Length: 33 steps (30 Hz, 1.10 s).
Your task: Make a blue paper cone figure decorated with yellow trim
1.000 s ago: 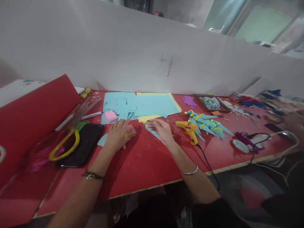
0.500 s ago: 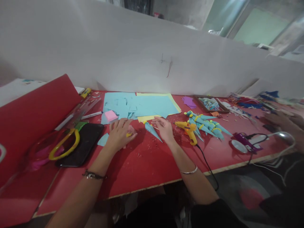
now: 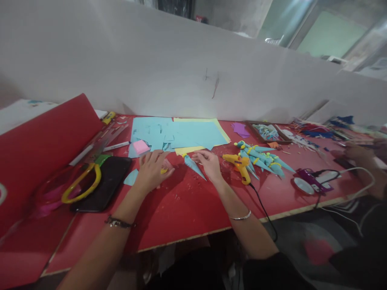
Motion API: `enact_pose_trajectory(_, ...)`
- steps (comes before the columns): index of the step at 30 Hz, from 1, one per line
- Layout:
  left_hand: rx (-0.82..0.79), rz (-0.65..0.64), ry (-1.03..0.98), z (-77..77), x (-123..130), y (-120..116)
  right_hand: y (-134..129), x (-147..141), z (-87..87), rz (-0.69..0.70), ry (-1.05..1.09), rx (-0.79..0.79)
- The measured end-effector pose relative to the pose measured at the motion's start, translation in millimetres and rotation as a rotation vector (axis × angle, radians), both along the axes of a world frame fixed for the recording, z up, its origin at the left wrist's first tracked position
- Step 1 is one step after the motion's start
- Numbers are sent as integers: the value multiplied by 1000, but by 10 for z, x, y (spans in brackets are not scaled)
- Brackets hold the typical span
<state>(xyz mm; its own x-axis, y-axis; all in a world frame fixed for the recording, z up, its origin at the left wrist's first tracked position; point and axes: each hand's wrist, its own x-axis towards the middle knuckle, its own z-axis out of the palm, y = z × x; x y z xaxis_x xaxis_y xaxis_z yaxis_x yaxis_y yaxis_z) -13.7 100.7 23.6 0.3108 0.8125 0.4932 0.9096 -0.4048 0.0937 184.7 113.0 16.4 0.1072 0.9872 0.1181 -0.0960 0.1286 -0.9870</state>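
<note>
My left hand [image 3: 152, 171] curls down over a small pinkish bundle [image 3: 166, 164] with a bit of yellow under the thumb. Its fingertips are partly hidden, and what they grip I cannot make out. A blue paper cone [image 3: 194, 167] with a yellow band near its top lies on the red tabletop between my hands. Beside its upper end, my right hand [image 3: 209, 164] has thumb and fingers drawn together in a pinch; anything held there is too small to name. To the right, a yellow glue gun [image 3: 238, 163] lies near a pile of similar blue cones [image 3: 261, 159] with yellow bands.
Blue paper sheets [image 3: 196, 135] and a pink pad [image 3: 140, 147] lie behind my hands. Yellow-handled scissors [image 3: 81, 193] rest by a black phone [image 3: 105, 185] at left. A tray [image 3: 269, 133] and a purple device [image 3: 314, 181] stand right, near another person's hand [image 3: 359, 155].
My right hand has shifted very slightly left, toward the top of the blue cone. My left hand stays in place. At the far right, the other person's hands have moved.
</note>
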Motion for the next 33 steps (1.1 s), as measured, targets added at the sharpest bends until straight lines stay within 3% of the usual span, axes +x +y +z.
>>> enact_pose_trajectory(8, -6, 12, 28, -16, 11, 24, 14, 2, -30, -50, -119, 64)
enact_pose_trajectory(13, -71, -7, 54, 146, -183, 26, 12, 3, -39, -51, -201, 115)
enact_pose_trajectory(17, -209, 253, 141, 249, -609, -125, -6, -2, -38, -53, -268, 149)
enact_pose_trajectory(20, -301, 503, 239, 216, -902, -254, -8, -8, -55, -66, -359, 170)
enact_pose_trajectory(21, -325, 525, 265, 191, -967, -277, -7, -9, -61, -71, -391, 173)
enact_pose_trajectory(28, -354, 426, 284, -4, -1122, -142, 2, -12, -83, -96, -541, 141)
enact_pose_trajectory(33, -392, 455, 160, -32, -1119, -111, -12, -33, -161, -50, -750, 192)
